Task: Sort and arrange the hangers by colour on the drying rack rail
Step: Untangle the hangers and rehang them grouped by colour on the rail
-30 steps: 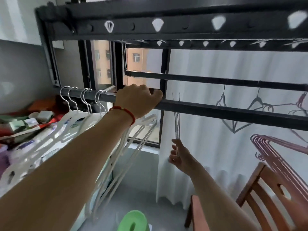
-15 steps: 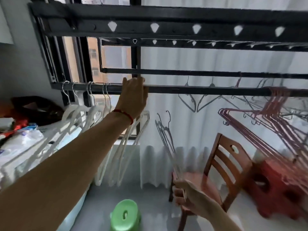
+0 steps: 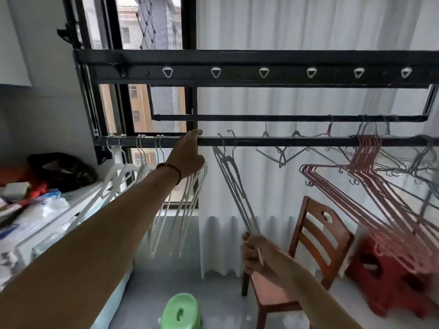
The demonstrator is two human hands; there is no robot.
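A black rail [image 3: 285, 141] of the drying rack runs across the view. Several white hangers [image 3: 123, 176] hang at its left end. My left hand [image 3: 187, 154] reaches up with straight fingers touching the rail just right of them. My right hand [image 3: 255, 254] grips the bottom of a small bunch of grey wire hangers [image 3: 231, 176], whose hooks sit close to the rail right of my left hand. Whether the hooks rest on the rail I cannot tell. Several pink hangers [image 3: 370, 176] hang further right, with more grey hangers [image 3: 282, 153] on the rail behind.
A wooden chair [image 3: 316, 236] stands below the rail, with a red stool [image 3: 384, 276] to its right and a green stool [image 3: 181, 312] on the floor. A cluttered shelf [image 3: 35, 210] lies at the left. White curtains [image 3: 285, 32] and a window are behind the rack.
My left hand has let go of the rail and now touches it with straight fingers. The grey hangers' hooks have risen to the rail as the view pulled back and tilted up.
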